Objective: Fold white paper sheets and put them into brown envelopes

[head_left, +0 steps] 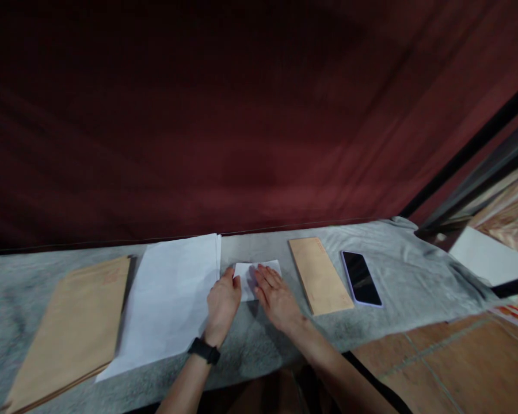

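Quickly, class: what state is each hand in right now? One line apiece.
Left hand: at the left edge of the small white paper; grip cannot be told.
Right hand: open, laid flat on it.

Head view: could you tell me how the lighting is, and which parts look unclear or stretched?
Head view: dim, uneven light, the red cloth nearly black at top, redder lower down; head view: a soft shadow beside the right hand on the small white paper; head view: the small envelope too soft to read its print, the large envelope seemingly stretched toward the corner.
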A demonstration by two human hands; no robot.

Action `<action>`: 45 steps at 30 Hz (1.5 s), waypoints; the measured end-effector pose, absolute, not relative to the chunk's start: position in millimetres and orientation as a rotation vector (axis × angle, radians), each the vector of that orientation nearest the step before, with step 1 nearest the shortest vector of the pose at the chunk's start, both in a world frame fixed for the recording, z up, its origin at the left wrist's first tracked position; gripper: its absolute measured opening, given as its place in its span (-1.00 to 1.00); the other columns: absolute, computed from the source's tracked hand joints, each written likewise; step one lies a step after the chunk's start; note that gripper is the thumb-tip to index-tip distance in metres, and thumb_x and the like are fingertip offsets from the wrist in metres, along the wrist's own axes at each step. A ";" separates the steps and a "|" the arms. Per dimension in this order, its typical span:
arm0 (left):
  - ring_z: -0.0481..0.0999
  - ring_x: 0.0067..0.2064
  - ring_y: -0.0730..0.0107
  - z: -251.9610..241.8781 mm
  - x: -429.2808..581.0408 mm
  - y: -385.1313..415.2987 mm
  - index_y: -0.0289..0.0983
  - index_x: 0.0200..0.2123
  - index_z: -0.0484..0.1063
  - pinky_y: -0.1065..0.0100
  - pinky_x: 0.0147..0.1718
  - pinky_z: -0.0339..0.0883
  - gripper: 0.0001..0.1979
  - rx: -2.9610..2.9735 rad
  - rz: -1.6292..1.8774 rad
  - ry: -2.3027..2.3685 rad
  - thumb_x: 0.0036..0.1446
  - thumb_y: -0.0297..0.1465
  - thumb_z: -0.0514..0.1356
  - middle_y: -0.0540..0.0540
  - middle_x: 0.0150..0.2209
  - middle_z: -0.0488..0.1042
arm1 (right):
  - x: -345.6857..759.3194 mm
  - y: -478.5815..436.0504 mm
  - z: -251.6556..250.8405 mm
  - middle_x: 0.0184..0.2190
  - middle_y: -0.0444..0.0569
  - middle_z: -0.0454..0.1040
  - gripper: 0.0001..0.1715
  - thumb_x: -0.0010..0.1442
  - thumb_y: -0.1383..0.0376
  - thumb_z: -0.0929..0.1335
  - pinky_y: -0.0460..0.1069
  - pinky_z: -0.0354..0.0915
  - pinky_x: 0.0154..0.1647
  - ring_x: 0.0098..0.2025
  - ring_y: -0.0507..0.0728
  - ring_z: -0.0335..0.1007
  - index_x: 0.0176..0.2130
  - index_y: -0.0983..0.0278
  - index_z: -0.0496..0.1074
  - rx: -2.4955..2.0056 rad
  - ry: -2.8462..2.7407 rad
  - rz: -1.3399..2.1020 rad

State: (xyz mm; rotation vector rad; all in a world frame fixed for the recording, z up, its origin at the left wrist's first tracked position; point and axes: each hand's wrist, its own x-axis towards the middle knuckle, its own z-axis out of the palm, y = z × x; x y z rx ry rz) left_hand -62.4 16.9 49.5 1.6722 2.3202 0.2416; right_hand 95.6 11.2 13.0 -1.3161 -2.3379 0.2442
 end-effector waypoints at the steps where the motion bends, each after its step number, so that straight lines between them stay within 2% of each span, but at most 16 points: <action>1: 0.61 -0.09 0.18 49.2 -62.4 17.3 -0.29 0.15 0.34 0.30 -0.15 0.39 -0.61 1.666 0.242 2.322 0.33 -0.36 -0.02 -0.23 -0.10 0.61 | 94.8 9.6 11.2 0.35 0.01 0.17 -0.45 0.43 0.18 0.14 0.14 0.10 0.36 0.37 0.17 0.06 0.32 0.28 0.20 -1.320 -2.361 0.244; 6: 0.61 -0.11 0.18 47.7 -62.5 19.1 -0.28 0.15 0.35 0.29 -0.18 0.40 -0.61 1.665 0.251 2.341 0.33 -0.36 -0.03 -0.22 -0.11 0.61 | 94.4 6.4 5.8 0.36 0.03 0.13 -0.42 0.45 0.11 0.12 0.14 0.05 0.38 0.39 0.16 0.02 0.34 0.25 0.15 -1.384 -2.389 0.218; 19: 0.62 -0.14 0.16 43.5 -58.2 15.2 -0.26 0.13 0.38 0.26 -0.19 0.42 -0.63 1.689 0.332 2.379 0.32 -0.36 -0.02 -0.24 -0.17 0.61 | 88.1 4.0 -2.6 0.39 0.03 0.04 -0.44 0.45 0.14 0.11 0.17 -0.04 0.38 0.41 0.21 -0.04 0.35 0.21 0.13 -1.564 -2.308 0.157; 28: 0.61 -0.12 0.20 43.9 -55.8 13.5 -0.26 0.15 0.35 0.29 -0.17 0.42 -0.62 1.694 0.351 2.384 0.33 -0.37 -0.02 -0.22 -0.14 0.61 | 86.2 6.0 1.2 0.37 0.05 0.11 -0.42 0.46 0.16 0.07 0.16 -0.03 0.37 0.40 0.21 -0.03 0.36 0.27 0.12 -1.652 -2.279 0.208; 37: 0.62 -0.14 0.22 47.8 -51.0 9.0 -0.30 0.15 0.35 0.31 -0.18 0.41 -0.62 1.714 0.333 2.426 0.35 -0.36 -0.05 -0.23 -0.11 0.60 | 83.3 5.5 -4.8 0.40 0.10 -0.01 -0.41 0.46 0.16 0.08 0.18 -0.12 0.39 0.42 0.24 -0.10 0.37 0.30 0.09 -1.678 -2.283 0.155; 45: 0.61 -0.17 0.19 45.2 -50.8 6.8 -0.31 0.12 0.35 0.29 -0.23 0.39 -0.63 1.752 0.297 2.435 0.36 -0.35 -0.07 -0.26 -0.18 0.59 | 86.0 6.0 -7.0 0.39 0.12 0.01 -0.39 0.45 0.14 0.10 0.21 -0.07 0.37 0.41 0.25 -0.07 0.37 0.30 0.08 -1.672 -2.290 0.121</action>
